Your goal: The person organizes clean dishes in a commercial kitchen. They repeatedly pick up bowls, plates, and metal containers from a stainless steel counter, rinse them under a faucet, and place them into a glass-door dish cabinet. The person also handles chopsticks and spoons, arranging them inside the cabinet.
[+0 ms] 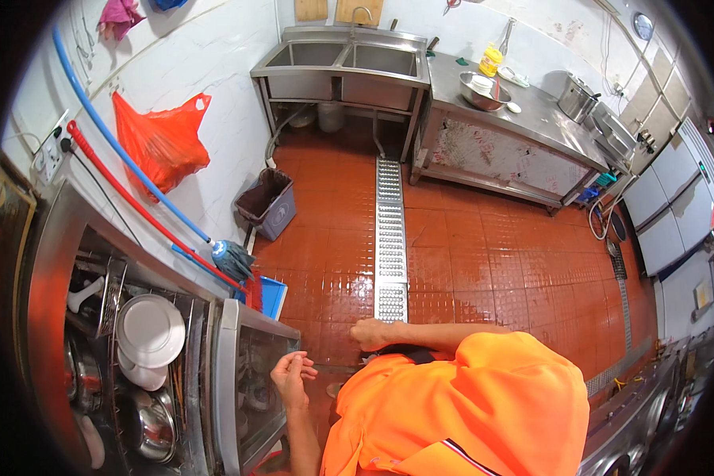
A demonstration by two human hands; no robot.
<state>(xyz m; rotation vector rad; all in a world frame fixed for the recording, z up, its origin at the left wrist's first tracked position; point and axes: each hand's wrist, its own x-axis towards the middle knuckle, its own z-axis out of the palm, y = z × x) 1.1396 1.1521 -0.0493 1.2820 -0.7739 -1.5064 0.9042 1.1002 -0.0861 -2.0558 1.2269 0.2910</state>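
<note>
My left hand [293, 378] is raised beside the cabinet's glass door [250, 381], with its fingers loosely bent, apart and holding nothing. My right hand [368, 335] is curled into a loose fist in front of my orange shirt [468, 404], over the near end of the floor drain. Nothing sticks out of that fist. To the left, the steel cabinet [44, 262] stands with its door swung out. On its wire racks are white plates [151, 329] and steel bowls [147, 424].
A grey bin [276, 216] stands by the left wall, near a broom, a mop and a blue dustpan [273, 298]. A metal drain [390, 238] crosses the red tiles toward a double sink [341, 67]. At the back right is a steel table [523, 119] with a bowl and a pot.
</note>
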